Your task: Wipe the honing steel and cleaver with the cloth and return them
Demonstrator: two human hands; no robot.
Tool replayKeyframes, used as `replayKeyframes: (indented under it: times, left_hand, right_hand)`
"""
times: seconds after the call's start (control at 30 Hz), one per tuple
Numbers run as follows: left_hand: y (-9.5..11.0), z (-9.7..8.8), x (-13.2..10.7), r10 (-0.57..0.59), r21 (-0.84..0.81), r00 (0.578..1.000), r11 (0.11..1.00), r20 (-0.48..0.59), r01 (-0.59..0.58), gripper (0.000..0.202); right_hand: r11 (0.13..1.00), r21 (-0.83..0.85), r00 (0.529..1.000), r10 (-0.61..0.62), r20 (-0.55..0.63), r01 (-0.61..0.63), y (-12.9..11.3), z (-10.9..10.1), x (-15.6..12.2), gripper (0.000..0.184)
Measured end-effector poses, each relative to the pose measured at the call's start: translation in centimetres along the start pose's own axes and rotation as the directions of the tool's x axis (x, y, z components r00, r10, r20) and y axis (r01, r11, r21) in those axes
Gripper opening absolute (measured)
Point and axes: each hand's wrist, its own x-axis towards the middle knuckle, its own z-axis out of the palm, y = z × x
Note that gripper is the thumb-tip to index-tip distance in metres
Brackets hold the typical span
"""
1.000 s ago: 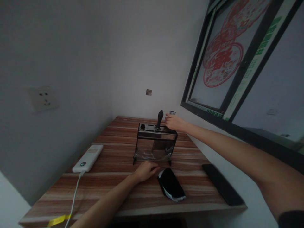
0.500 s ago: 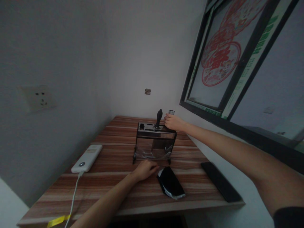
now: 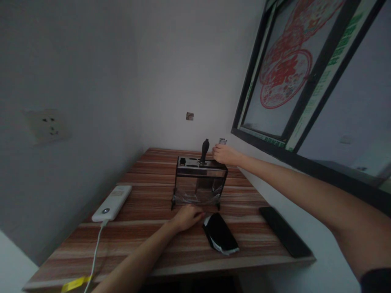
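A black-framed knife stand (image 3: 200, 173) with see-through sides stands on the wood-grain table (image 3: 152, 191). From a slot in its top rises an upright black handle (image 3: 205, 151). My right hand (image 3: 224, 154) is closed at the stand's top right, around an object whose silvery end (image 3: 222, 141) shows above the fingers; the rest of it is hidden. In front of the stand my left hand (image 3: 187, 216) lies low on the table, fingers loosely bent, nothing visibly held. Its fingertips reach to the corner of a black packet (image 3: 222, 232) with a whitish edge.
A white power bank (image 3: 112, 203) with a white cable (image 3: 96, 252) lies at the left, near a yellow tag (image 3: 75, 283). At the right edge rests a flat black phone-like slab (image 3: 285, 231). Walls and a dark-framed window (image 3: 290, 81) border the table.
My right hand and the silvery-ended object have shifted very slightly up and right at the stand. My left hand and the packet stay about where they were.
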Motion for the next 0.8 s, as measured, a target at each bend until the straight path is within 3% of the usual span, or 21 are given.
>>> replayKeyframes:
  times: [0.33, 0.57, 0.8]
  left_hand:
    - [-0.1, 0.0, 0.1, 0.027, 0.01, 1.0, 1.0, -0.011, -0.027, 0.031]
    - [-0.1, 0.0, 0.0, 0.03, 0.016, 1.0, 0.999, -0.01, -0.029, 0.03]
    - [0.1, -0.2, 0.0, 0.022, 0.008, 1.0, 1.0, -0.002, -0.022, 0.031]
  right_hand:
    - [0.994, -0.108, 1.0, 0.008, -0.005, -0.009, 2.6, -2.7, -0.6, 0.02]
    - [0.984, -0.174, 0.999, 0.039, 0.008, -0.037, 5.8, -5.4, -2.0, 0.02]
    - [0.985, -0.068, 0.986, 0.158, -0.052, -0.161, 9.5, -8.4, -4.4, 0.022]
